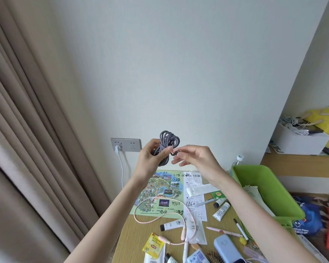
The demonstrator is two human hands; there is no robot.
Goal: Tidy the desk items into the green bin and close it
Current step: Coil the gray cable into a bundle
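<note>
The tabletop (133,236) fills the lower frame from 5 to 7 o'clock, its woven surface crowded; the green bin (268,188) stands on it at 4 o'clock, open, with papers lying against its near wall. A printed map sheet (160,192) with handwritten figures lies flat at 6 o'clock, its right edge beside a white printed sheet (196,198). A pink cable (141,219) loops across the map's lower edge and trails toward 6 o'clock; a blue case (226,247) lies at 5 o'clock, just beside a hairbrush (215,257). A white tube with a black cap (172,224) rests inside the pink loop's right side; a second white tube (221,211) lies toward the bin; a yellow tea sachet (153,245) sits at 6 o'clock by the tabletop's near edge.

My left hand (150,160) is raised above the tabletop at centre frame, its grip closed round a coiled grey braided cable (168,139); the coil rises out of the fist toward 12 o'clock. My right hand (196,158) is level with it at 3 o'clock of the coil; thumb and forefinger pinch the cable's end (176,150), the other fingers (180,163) loosely spread. The coil is held clear of the bin, well above the map.
</note>
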